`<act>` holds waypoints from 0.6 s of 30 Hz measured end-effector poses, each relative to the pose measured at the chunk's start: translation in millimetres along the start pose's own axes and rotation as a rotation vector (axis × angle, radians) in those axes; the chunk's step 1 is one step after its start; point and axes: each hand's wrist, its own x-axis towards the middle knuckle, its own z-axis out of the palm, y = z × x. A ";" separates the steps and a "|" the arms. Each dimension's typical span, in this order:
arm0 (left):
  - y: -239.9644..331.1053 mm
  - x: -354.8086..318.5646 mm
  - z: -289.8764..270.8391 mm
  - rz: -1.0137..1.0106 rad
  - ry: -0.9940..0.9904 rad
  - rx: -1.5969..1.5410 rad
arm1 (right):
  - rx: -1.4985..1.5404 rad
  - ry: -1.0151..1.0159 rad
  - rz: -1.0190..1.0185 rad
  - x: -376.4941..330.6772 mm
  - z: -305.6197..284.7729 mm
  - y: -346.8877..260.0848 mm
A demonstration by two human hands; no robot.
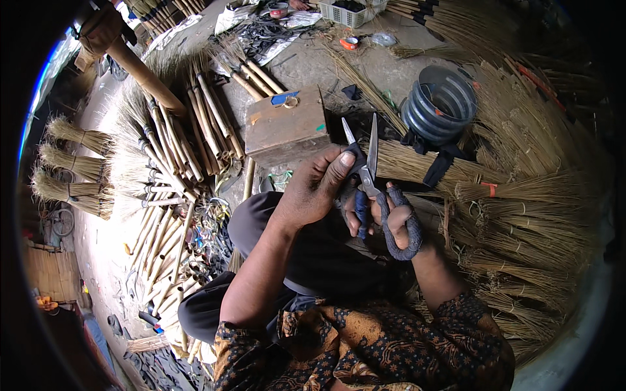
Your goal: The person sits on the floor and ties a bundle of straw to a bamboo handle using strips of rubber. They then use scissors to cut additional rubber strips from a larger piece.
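Observation:
In front of my lap, my right hand (399, 220) is closed on a pair of scissors (372, 156), its fingers through handles wrapped in dark cord. The two blades point away from me and stand apart. Just left of them, my left hand (316, 186) is closed, thumb pressed on a short dark strip (356, 151) close to the blade pivot. How far the strip reaches between the blades is hard to make out. Beyond my hands sits a wooden box (287, 127) with a ring-shaped roll and a blue piece on top.
Bundles of dry broom straw (521, 228) pile up on the right. A grey ribbed bucket (438, 104) stands near them. Brooms with pale handles (212, 120) and cut bamboo tubes (160, 244) lie at left. A white crate (352, 14) and black scraps (261, 36) are at the back.

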 end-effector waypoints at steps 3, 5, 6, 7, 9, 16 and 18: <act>5.0 -5.3 -0.8 -0.118 -0.072 -0.041 | 0.033 0.075 0.057 2.6 4.9 -1.6; 7.5 -10.9 -2.0 -0.232 -0.129 -0.136 | 0.135 0.089 0.178 1.5 5.1 -3.6; 8.3 -12.2 -2.9 -0.136 -0.091 0.004 | 0.187 0.100 0.238 0.4 5.0 -4.2; 8.6 -12.7 -4.0 -0.041 -0.054 0.143 | 0.248 0.084 0.305 -0.7 3.9 -4.9; 9.4 -16.4 -7.1 -0.005 -0.011 0.252 | 0.350 0.080 0.377 -2.6 3.4 -3.7; 11.7 -20.5 -20.0 0.025 -0.147 0.400 | 0.319 0.056 0.216 3.9 10.2 6.4; 13.8 -22.2 -22.3 0.046 -0.120 0.554 | 0.438 0.036 0.271 5.0 9.7 1.9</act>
